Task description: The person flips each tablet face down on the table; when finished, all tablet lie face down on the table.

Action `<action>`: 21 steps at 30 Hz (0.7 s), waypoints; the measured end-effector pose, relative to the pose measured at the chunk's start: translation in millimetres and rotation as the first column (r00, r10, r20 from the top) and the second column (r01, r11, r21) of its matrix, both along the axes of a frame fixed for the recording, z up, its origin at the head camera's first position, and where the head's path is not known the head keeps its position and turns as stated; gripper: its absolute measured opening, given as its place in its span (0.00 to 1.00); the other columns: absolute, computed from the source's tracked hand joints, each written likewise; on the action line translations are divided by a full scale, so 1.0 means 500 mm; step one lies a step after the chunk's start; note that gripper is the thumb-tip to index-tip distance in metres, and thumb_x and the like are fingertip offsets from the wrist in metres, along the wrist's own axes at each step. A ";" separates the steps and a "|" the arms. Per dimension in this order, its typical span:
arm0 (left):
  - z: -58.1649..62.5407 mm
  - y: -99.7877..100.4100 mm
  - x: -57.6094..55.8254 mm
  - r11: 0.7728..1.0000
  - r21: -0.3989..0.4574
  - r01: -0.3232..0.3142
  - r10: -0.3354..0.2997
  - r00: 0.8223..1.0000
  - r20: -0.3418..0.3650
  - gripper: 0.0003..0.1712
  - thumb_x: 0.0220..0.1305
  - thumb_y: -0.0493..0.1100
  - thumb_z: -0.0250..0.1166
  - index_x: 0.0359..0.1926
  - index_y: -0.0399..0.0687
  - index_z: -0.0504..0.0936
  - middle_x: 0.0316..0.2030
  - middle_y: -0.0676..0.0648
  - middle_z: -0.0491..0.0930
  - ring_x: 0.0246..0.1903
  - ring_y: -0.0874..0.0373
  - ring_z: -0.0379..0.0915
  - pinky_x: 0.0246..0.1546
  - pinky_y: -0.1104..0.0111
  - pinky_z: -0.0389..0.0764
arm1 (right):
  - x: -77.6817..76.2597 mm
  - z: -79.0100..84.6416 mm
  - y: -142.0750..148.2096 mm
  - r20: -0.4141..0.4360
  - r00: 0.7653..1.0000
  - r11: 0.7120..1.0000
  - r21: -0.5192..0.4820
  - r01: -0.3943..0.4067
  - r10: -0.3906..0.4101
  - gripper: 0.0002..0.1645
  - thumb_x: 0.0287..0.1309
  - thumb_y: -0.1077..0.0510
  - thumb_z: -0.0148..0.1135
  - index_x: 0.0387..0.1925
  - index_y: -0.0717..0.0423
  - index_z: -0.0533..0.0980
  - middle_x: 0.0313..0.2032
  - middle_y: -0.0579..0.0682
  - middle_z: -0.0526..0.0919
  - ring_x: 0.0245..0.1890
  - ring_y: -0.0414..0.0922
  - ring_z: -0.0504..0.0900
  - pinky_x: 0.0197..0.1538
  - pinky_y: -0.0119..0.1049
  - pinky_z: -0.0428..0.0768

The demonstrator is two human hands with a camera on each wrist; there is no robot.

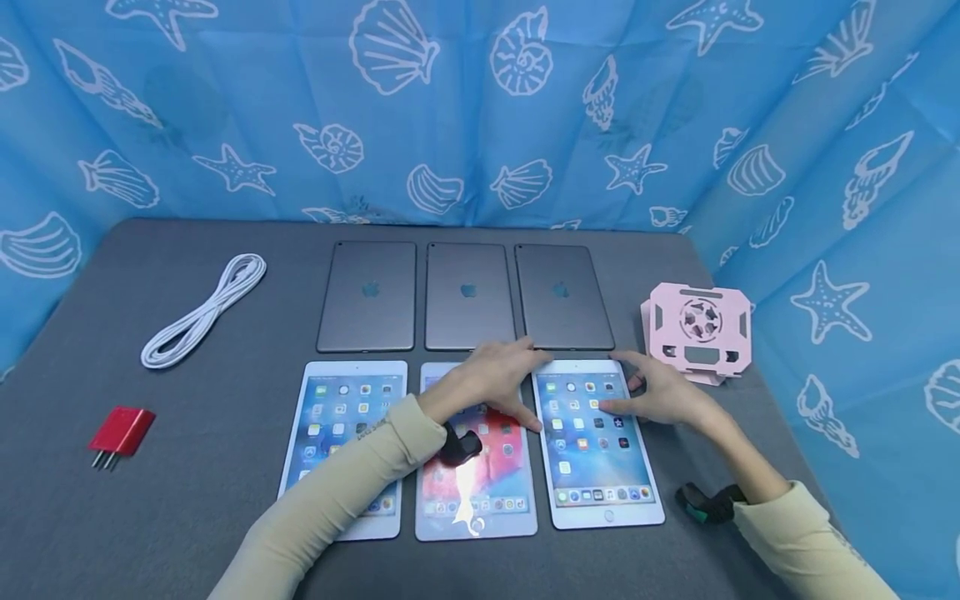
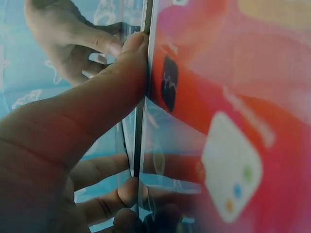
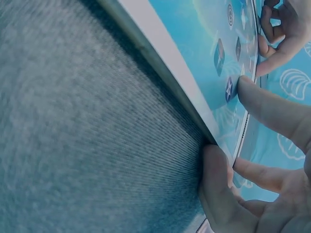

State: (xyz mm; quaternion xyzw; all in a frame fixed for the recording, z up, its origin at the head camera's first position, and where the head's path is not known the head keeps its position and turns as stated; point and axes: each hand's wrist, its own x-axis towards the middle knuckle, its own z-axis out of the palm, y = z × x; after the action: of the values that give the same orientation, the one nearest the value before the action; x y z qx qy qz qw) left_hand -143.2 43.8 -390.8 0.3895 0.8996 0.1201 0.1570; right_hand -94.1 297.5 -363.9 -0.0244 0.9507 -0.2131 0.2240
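A white-framed tablet with its screen lit lies at the right of the front row. My left hand reaches over the middle tablet, its thumb straight along the gap beside the right tablet's left edge and its index finger at that tablet's top left corner. My right hand is at the upper right corner. In the right wrist view its thumb rests on the screen, while a bent finger touches the side edge. The left thumb touches a tablet edge in the left wrist view.
Another lit white tablet lies partly under my left sleeve. Behind stand three dark grey tablets, backs up: left, middle, right. A pink stand is at right, a white cable and red charger at left.
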 end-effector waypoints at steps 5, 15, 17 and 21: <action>-0.006 0.006 0.008 0.998 0.028 -0.064 0.064 0.998 0.006 0.60 0.44 0.75 0.76 0.75 0.57 0.68 0.68 0.46 0.73 0.60 0.48 0.77 0.53 0.58 0.80 | -0.001 -0.001 -0.004 0.003 1.000 1.000 0.001 0.023 -0.023 0.57 0.55 0.46 0.76 0.74 0.69 0.58 0.40 0.62 0.80 0.33 0.48 0.78 0.34 0.36 0.72; -0.003 0.017 0.019 0.989 0.041 -0.144 0.145 0.989 -0.041 0.57 0.37 0.72 0.81 0.70 0.59 0.75 0.61 0.50 0.80 0.51 0.57 0.78 0.37 0.68 0.75 | -0.002 -0.003 0.014 0.057 0.994 0.978 -0.180 0.103 -0.094 0.57 0.52 0.52 0.79 0.74 0.66 0.58 0.40 0.59 0.74 0.37 0.48 0.74 0.37 0.37 0.72; -0.004 0.018 0.020 0.988 0.053 -0.145 0.148 0.988 -0.050 0.57 0.36 0.72 0.81 0.69 0.59 0.76 0.61 0.51 0.81 0.52 0.58 0.78 0.34 0.69 0.74 | 0.000 -0.003 0.020 0.067 0.992 0.968 -0.220 0.120 -0.108 0.56 0.52 0.54 0.79 0.74 0.66 0.57 0.39 0.57 0.73 0.38 0.48 0.73 0.38 0.37 0.71; -0.007 0.018 0.021 0.986 0.077 -0.148 0.153 0.987 -0.059 0.56 0.34 0.71 0.82 0.68 0.59 0.78 0.60 0.52 0.83 0.49 0.61 0.79 0.28 0.71 0.71 | 0.003 0.001 0.023 0.070 0.992 0.959 -0.257 0.119 -0.104 0.56 0.53 0.55 0.79 0.75 0.65 0.57 0.39 0.54 0.71 0.39 0.47 0.73 0.41 0.38 0.71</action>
State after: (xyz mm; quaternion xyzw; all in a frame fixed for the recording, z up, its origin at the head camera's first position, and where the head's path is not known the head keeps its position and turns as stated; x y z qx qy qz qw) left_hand -132.6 52.9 -394.2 0.3296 0.9260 0.1515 0.1041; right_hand -92.8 309.3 -363.3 0.0059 0.9076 -0.3492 0.2331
